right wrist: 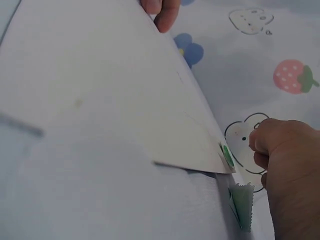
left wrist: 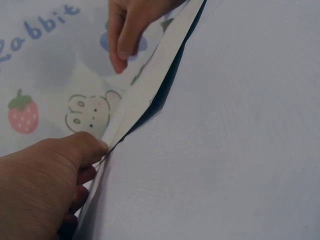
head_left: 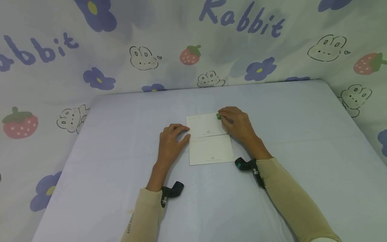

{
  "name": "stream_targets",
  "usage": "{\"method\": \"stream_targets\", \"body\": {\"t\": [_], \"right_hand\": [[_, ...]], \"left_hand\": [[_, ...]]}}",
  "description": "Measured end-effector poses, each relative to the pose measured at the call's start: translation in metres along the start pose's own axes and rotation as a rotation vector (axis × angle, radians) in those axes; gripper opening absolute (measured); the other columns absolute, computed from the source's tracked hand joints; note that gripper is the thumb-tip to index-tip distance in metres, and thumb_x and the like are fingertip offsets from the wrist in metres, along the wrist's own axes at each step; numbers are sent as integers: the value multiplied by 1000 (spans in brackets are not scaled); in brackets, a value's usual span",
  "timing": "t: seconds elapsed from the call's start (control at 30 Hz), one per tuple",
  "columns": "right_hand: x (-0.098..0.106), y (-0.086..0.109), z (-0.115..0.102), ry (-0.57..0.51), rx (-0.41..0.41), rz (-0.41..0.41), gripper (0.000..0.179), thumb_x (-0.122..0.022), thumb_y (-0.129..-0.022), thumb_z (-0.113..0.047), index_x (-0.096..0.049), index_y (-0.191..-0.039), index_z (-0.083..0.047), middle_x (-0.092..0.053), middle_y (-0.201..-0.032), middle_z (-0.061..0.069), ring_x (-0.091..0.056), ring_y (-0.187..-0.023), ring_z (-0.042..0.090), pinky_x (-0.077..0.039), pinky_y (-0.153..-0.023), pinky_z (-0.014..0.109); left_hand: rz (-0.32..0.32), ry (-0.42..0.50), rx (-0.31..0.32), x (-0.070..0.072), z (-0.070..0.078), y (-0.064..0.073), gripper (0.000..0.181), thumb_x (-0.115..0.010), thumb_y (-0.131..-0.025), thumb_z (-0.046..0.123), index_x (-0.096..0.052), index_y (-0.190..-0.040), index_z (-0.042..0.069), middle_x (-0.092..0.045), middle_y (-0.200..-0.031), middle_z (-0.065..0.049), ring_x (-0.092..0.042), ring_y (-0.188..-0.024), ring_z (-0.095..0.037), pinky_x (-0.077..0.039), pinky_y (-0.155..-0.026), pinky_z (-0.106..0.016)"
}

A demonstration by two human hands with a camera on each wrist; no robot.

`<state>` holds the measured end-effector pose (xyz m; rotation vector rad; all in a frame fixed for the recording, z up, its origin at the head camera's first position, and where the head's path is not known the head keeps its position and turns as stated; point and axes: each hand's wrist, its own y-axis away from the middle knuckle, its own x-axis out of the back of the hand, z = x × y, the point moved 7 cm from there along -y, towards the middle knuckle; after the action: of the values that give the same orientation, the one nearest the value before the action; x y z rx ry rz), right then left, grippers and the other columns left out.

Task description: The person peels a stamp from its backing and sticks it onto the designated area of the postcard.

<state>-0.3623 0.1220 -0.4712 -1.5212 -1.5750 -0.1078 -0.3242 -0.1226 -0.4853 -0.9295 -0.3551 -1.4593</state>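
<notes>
Two off-white paper cards (head_left: 210, 150) lie one above the other on the table, each with small faint print near its lower edge. My left hand (head_left: 171, 143) is at their left edge, thumb and index finger apart with the tips at the paper. A small green stamp-like piece (head_left: 219, 116) sits at the upper card's top right corner. My right hand (head_left: 239, 124) is bent over that corner; in the left wrist view its fingertips are just above the paper. Beyond the corner, a pale green piece with a serrated edge (right wrist: 243, 206) shows in the right wrist view.
A white cloth covers the table (head_left: 121, 134). Behind it hangs a curtain (head_left: 169, 33) printed with rabbits, strawberries and purple flowers. Black wrist cameras (head_left: 175, 190) are worn on both forearms, over beige sleeves (head_left: 293, 198).
</notes>
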Motion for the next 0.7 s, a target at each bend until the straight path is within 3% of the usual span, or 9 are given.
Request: {"method": "stream_targets", "body": {"t": [0.1,0.2,0.7], "right_hand": [[4,0,-2,-10,10,67,19,-70,-92,0,-76,-109,0,-71,-117,8,-60,-119,24,-46,-103,32],[5,0,-1,-24,1,79,19,-70,-91,0,-76,-109,-1,-71,-117,6,-60,-119,23,-46,-103,31],[-10,2,8,-33,-60,-130,20,-71,-92,-3,-75,-111,0,-69,-120,11,-59,-121,27,-45,-105,36]], "left_hand": [[4,4,-6,0,0,1,20,-77,-90,18,-76,-109,13,-64,-117,-4,-55,-104,-27,-38,-88,-44],[12,8,-15,0,1,1,20,-77,-90,18,-76,-109,13,-64,-117,-4,-55,-104,-27,-38,-88,-44],[-6,15,14,-1,0,1,20,-77,-90,18,-76,-110,13,-63,-118,-4,-54,-106,-26,-37,-90,-44]]}}
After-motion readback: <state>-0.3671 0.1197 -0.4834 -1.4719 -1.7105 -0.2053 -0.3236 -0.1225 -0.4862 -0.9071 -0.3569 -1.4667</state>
